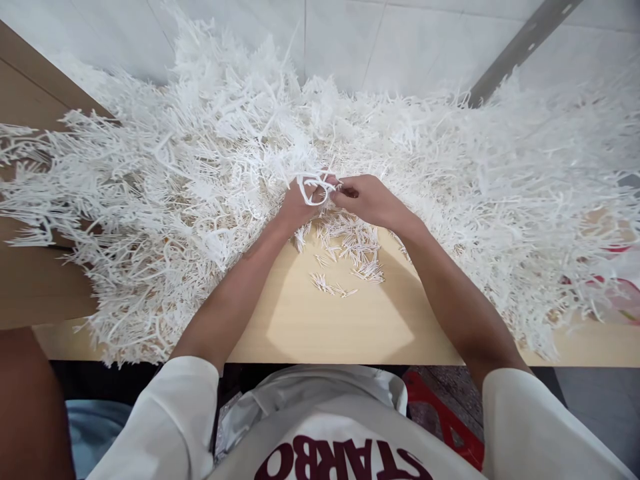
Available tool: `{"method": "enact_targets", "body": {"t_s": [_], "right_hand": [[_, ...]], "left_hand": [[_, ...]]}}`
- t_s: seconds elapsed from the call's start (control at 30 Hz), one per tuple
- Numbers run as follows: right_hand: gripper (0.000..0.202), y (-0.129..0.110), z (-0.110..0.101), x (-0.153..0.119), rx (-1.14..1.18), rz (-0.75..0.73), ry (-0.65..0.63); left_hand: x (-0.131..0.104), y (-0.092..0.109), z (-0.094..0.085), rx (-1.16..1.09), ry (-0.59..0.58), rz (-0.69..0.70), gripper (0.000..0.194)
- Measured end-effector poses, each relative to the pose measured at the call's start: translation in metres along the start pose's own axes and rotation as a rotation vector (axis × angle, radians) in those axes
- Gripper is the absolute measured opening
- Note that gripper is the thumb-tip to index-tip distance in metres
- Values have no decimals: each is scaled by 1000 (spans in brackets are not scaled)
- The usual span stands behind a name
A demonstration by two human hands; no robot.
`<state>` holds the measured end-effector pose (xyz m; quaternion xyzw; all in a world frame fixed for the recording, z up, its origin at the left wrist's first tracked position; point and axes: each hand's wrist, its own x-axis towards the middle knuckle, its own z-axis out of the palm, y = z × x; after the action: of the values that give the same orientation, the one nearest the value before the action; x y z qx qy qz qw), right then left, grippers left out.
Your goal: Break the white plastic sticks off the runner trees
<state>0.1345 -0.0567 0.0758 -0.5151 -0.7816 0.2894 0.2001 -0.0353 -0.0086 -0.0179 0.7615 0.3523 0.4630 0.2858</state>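
Observation:
My left hand (296, 205) is closed around a white branched plastic sprue (306, 181), whose curved loop stands out over the fingers. Right beside it, my right hand (373, 200) has thumb and fingers pinched at the sprue's right side; what lies between those fingertips is too small to make out. Below both hands, small loose white plastic sticks (363, 247) lie scattered on the wooden table (330, 327). A large tangled heap of similar white sprues (215, 153) surrounds the hands at the back and on both sides.
A cardboard box (45, 280) stands at the left, partly covered by the heap. Behind the table is a tiled wall (340, 40) with a grey metal post (520, 53). A red plastic stool (445, 413) shows under the table. Another person's limb (30, 400) is at lower left.

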Motion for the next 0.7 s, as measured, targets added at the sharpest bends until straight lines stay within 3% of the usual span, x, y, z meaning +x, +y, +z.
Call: {"method": "enact_targets", "body": {"t_s": [0.07,0.1,0.13,0.2,0.27,0.33,0.43,0.5,0.57,0.7], "right_hand": [[29,-7,-5,-7,28,-83,-40],[27,-14,-7,-12,51,-149,-120],[25,-21,-10,-18,77,-218,-232],[22,-37,-14,-28,164,-350,-639],[27,-47,-17,-35,144,-391,-798],[24,-45,-20,-35,19,-314,-702],[25,-22,-24,-25,-202,-48,-361],[33,-5,-23,-16,-210,60,-192],[37,6,-17,-7,-145,59,-81],[31,12,4,4,-81,-23,18]], "left_hand": [[0,-2,0,-10,-12,-33,33],[1,-2,0,-9,10,-62,32],[3,-3,-1,-4,51,-95,30],[6,-5,-4,5,179,-145,25],[8,-7,-5,-2,246,-161,22],[8,-8,-3,-22,201,-157,22],[5,-5,0,-42,106,-169,29],[4,-1,1,-41,83,-170,32],[3,3,-1,-34,57,-142,33],[1,9,-5,12,2,-112,32]]}}
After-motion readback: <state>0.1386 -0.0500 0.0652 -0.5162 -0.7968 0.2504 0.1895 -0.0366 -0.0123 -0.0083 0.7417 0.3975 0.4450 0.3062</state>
